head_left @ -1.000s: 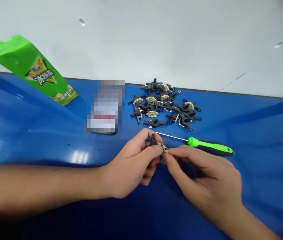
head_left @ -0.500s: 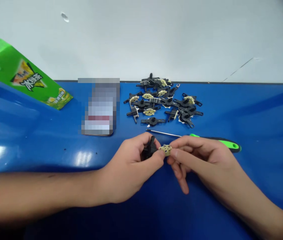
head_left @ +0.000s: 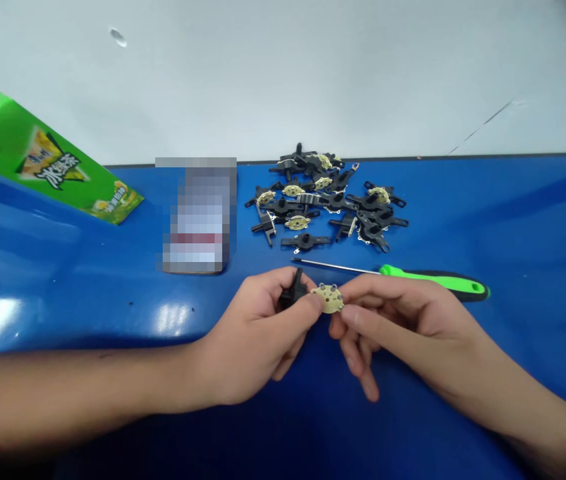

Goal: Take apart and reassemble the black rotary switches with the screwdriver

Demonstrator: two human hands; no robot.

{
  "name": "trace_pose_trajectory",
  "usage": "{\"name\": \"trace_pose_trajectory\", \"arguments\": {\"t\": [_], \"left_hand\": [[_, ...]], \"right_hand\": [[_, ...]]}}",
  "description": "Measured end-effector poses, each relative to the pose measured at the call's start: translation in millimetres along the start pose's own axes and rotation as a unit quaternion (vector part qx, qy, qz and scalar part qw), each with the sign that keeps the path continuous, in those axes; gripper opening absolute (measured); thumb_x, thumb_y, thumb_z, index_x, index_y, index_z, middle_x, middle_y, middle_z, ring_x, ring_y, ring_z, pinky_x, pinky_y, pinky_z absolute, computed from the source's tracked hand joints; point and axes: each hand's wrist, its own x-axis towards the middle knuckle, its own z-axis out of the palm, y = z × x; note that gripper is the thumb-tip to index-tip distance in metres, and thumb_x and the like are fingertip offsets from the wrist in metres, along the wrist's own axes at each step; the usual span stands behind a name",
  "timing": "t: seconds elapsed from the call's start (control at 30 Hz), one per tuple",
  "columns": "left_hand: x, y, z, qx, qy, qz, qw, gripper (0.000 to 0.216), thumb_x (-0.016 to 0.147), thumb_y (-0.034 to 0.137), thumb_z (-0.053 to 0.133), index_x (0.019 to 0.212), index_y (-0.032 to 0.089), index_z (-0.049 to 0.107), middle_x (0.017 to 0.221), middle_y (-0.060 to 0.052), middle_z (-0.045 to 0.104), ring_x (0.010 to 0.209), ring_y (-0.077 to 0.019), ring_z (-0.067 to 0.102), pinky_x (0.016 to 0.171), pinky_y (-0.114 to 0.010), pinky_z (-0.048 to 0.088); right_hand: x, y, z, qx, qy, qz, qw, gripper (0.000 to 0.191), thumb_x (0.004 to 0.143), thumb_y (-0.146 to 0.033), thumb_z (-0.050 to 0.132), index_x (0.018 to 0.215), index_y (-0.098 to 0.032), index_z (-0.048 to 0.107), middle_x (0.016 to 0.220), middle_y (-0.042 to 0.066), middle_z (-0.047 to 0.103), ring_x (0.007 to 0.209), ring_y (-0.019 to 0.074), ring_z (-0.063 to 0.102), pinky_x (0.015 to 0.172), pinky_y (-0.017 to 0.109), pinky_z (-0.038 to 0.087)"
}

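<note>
A screwdriver (head_left: 390, 270) lies between the hands (head_left: 260, 333) and scattered black parts (head_left: 335, 203).

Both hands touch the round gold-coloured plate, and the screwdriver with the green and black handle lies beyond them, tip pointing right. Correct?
Not quite: in the head view the screwdriver points its tip left, its handle right. The left hand and right hand do touch the plate.
</note>
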Motion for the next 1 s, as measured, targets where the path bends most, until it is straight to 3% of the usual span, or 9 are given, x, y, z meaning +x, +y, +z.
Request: {"name": "trace_pose_trajectory", "arguments": {"t": [0.23,0.5,0.77,0.9,1.0], "left_hand": [[1.3,1.6,-0.6,-0.038,-0.014,-0.007,0.999,0.027,0.106,0.034,0.073,0.087,0.020,0.059,0.050,0.011,0.050,0.038,-0.0028,0.039,0.038,-0.011,0.035],[1.4,2.7,-1.5,-0.075,-0.036,-0.022,0.996,0.029,0.102,0.034,0.079,0.086,0.020,0.059,0.050,0.012,0.048,0.038,-0.0023,0.033,0.038,-0.011,0.034],[2.8,4.6,-1.7,-0.067,-0.050,-0.014,0.996,0.032,0.102,0.043,0.080,0.090,0.020,0.060,0.049,0.012,0.048,0.038,-0.0026,0.033,0.039,-0.012,0.035],[1.7,5.0,-1.6,-0.056,-0.049,-0.012,0.997,0.038,0.100,0.048,0.084,0.091,0.019,0.061,0.050,0.012,0.049,0.039,-0.0024,0.034,0.040,-0.012,0.035],[0.8,4.6,-1.7,-0.057,-0.051,-0.011,0.997,0.039,0.100,0.051,0.083,0.092,0.019,0.062,0.051,0.012,0.049,0.039,-0.0026,0.034,0.040,-0.012,0.035]], "right_hand": [[-0.4,1.4,-5.6,0.049,-0.054,-0.004,0.997,0.019,0.107,-0.036,0.082,0.104,-0.018,0.077,0.083,0.002,0.080,0.060,0.0126,0.077,0.059,0.017,0.065],[-1.9,1.9,-7.3,0.088,-0.074,0.023,0.993,0.013,0.109,-0.030,0.078,0.102,-0.019,0.080,0.087,0.002,0.082,0.062,0.0115,0.078,0.060,0.016,0.064],[-3.8,3.7,-8.2,0.052,-0.068,0.025,0.996,0.028,0.110,-0.042,0.076,0.099,-0.016,0.079,0.082,0.007,0.082,0.063,0.0155,0.079,0.062,0.021,0.066],[-2.5,2.9,-5.8,0.049,-0.059,0.010,0.997,0.028,0.108,-0.042,0.079,0.097,-0.016,0.077,0.087,0.006,0.082,0.065,0.0154,0.080,0.061,0.022,0.068],[-2.5,1.8,-3.8,0.018,-0.044,0.005,0.999,0.035,0.108,-0.050,0.078,0.096,-0.017,0.076,0.080,0.005,0.080,0.062,0.0166,0.079,0.061,0.025,0.069]]}}
